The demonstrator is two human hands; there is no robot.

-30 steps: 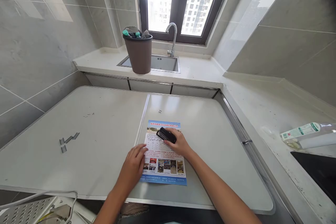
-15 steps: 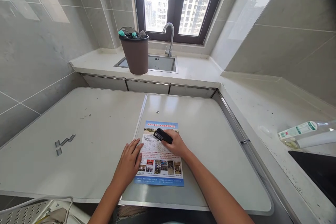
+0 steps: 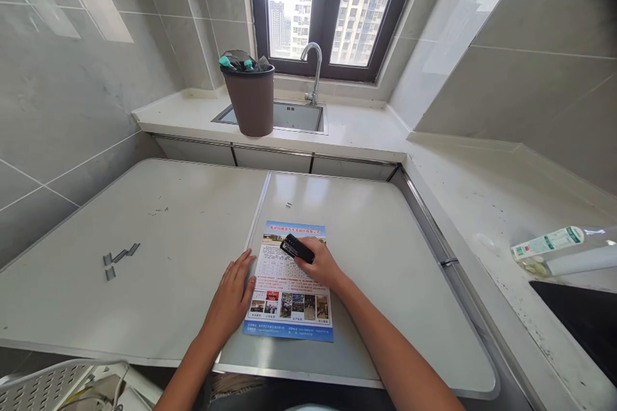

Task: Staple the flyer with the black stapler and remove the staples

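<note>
Black stapler (image 3: pixel 297 248), clasped in the right hand (image 3: pixel 322 265), rests on the flyer (image 3: pixel 288 289). Left hand (image 3: pixel 232 295), spread flat, pins its edge steady

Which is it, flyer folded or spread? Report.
Spread flat: flyer lies unfolded on the table, left hand at its edge, right hand holds stapler on it.

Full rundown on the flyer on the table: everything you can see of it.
The flyer is printed paper lying flat in portrait on the white table, just right of the seam between its two panels. It has blue bands along the top and bottom, a red headline, dense small print in the middle and a row of photos lower down. The left hand lies flat on its left edge. The right hand holds a black stapler over its upper part. Whether it is one sheet or several cannot be told.
</note>
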